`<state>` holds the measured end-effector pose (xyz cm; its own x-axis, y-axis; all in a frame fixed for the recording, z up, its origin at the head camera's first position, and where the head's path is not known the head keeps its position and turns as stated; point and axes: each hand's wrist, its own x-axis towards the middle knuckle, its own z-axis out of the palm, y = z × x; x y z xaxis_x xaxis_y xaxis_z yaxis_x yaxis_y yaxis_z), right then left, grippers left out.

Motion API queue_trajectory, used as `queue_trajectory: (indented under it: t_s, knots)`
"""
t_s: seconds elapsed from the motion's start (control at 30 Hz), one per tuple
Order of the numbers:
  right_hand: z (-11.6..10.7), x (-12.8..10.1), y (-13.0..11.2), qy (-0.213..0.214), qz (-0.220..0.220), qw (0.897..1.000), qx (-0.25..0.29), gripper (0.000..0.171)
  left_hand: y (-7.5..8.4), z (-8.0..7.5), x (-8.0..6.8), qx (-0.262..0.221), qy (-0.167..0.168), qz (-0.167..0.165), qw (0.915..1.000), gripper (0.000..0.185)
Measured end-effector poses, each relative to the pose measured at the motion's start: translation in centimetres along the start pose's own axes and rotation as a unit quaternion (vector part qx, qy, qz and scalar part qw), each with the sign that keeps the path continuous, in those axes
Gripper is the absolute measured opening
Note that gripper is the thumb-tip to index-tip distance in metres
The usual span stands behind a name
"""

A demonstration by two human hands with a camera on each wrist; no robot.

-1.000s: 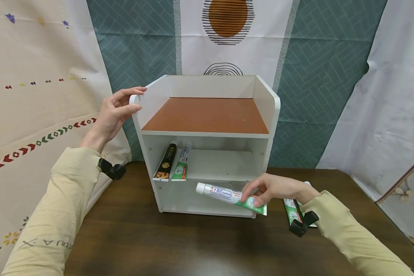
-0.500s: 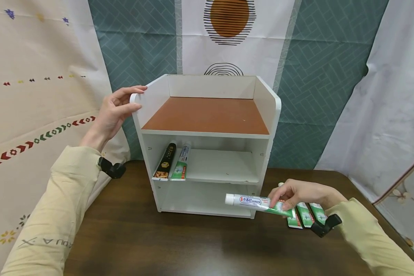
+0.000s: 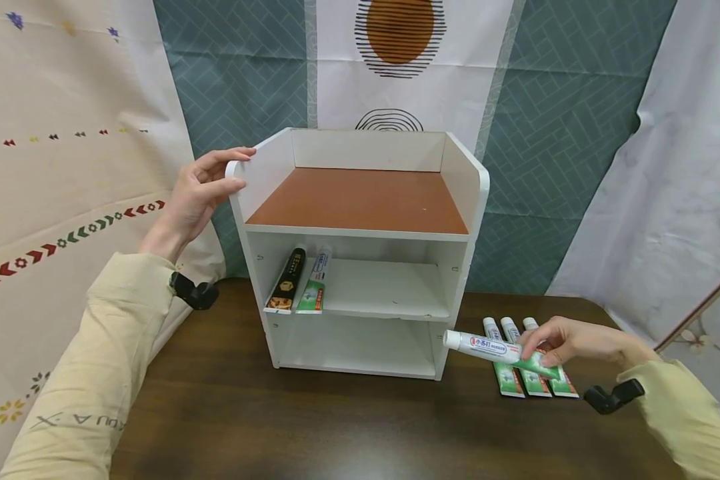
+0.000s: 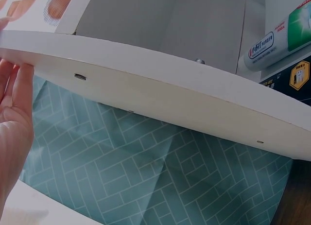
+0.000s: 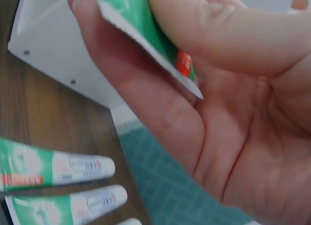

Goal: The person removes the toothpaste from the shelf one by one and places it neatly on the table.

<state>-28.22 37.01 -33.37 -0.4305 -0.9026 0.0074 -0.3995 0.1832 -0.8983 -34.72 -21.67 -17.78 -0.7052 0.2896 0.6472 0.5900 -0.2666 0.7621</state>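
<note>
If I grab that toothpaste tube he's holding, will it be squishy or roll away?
Probably squishy: the toothpaste tube is soft plastic, pinched at its flat crimped end by the right hand. It likely won't roll far; that flat end stops it. Probably light.

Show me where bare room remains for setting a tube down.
Free: the brown top shelf, the middle shelf right of its two tubes, the bottom shelf, and the table in front. Crowded: the three tubes under the right hand.
</note>
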Motion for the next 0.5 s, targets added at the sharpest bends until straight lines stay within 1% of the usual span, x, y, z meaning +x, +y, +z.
queue_trajectory:
  t_s: [0.1,0.2,0.3,0.4,0.47,0.5]
  knots:
    - [-0.1,-1.3,0.4,0.013,-0.004,1.000,0.006,0.032,0.0,0.0,0.1,-0.005,-0.001,0.001,1.0000,0.031]
    - [-0.2,-2.4,0.9,0.016,-0.011,0.999,0.035,0.034,0.0,0.0,0.2,-0.003,0.002,0.000,1.0000,0.031]
    - [-0.3,-3.4,1.3,0.028,-0.018,0.998,0.046,0.036,0.0,0.1,0.1,-0.001,0.005,-0.001,1.0000,0.030]
    - [-0.4,-4.5,1.6,0.058,-0.005,0.998,0.036,0.036,0.0,0.1,0.1,-0.003,0.006,-0.002,1.0000,0.030]
    - [-0.3,-5.2,2.0,0.077,0.005,0.996,0.042,0.036,0.0,0.1,0.0,-0.002,0.007,-0.003,1.0000,0.030]
    - [-0.2,-5.5,2.2,0.086,0.017,0.995,0.056,0.036,0.0,0.2,0.0,-0.002,0.007,-0.004,1.0000,0.030]
